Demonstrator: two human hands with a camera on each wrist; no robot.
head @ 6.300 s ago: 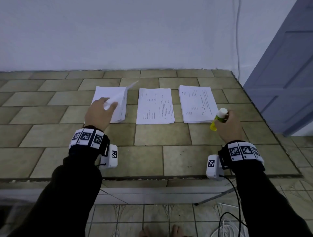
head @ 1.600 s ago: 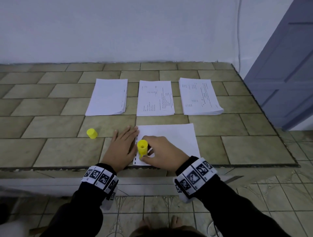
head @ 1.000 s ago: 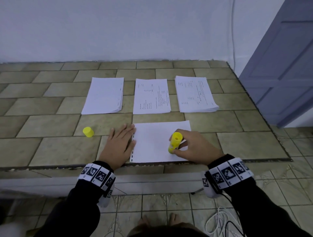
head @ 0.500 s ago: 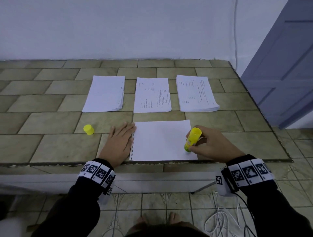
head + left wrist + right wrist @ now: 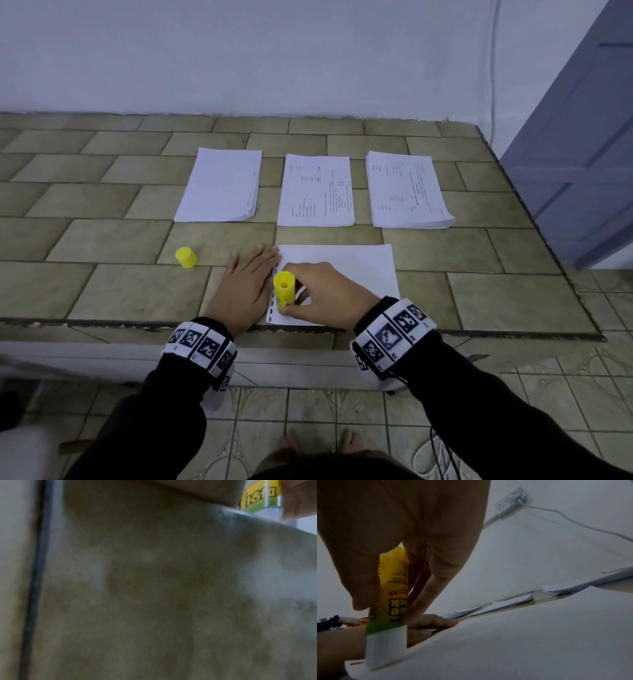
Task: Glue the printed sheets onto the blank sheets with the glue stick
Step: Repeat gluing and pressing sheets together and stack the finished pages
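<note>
Gluing step: right hand (image 5: 325, 294) grasps glue stick (image 5: 284, 291) at the blank sheet (image 5: 342, 267) corner; left hand (image 5: 245, 287), flat, steadies beside; next, an even stroke away from it

My right hand (image 5: 322, 294) has carried the glue stick (image 5: 284, 291) back across the blank sheet (image 5: 359, 270), from the sheet's near right corner half a second ago to its near left corner now, where the white tip presses the paper just beside my left hand (image 5: 245, 291). Six seconds ago that sheet was not yet in front of me, my left hand was lifting a page off the blank stack (image 5: 219, 185), and the glue stick was held up near the right printed stack. The yellow cap (image 5: 186, 257), since taken off, lies on the tiled counter to my left.
</note>
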